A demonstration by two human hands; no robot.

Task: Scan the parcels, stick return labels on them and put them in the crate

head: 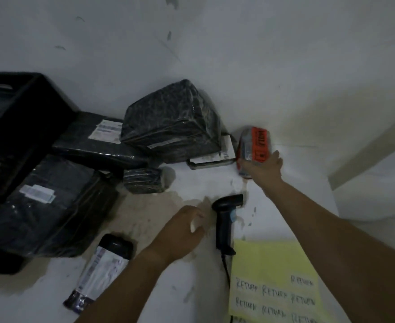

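Note:
My right hand [265, 167] reaches to the wall and grips a small grey parcel with an orange label [253, 145]. Beside it a black handheld scanner [226, 223] lies on the white surface with its cable trailing toward me. My left hand [182, 229] rests just left of the scanner, fingers curled, holding nothing. A yellow sheet of handwritten RETURN labels [274, 283] lies at the lower right. The black crate [17, 127] stands at the left. Several black wrapped parcels lie in between, the biggest a boxy one [170, 122].
A flat black parcel [38, 206] sits in front of the crate, another [91, 141] behind it. A small dark bundle [145, 180] and a tube-shaped parcel with a white label [101, 271] lie near my left arm. The wall runs close behind everything.

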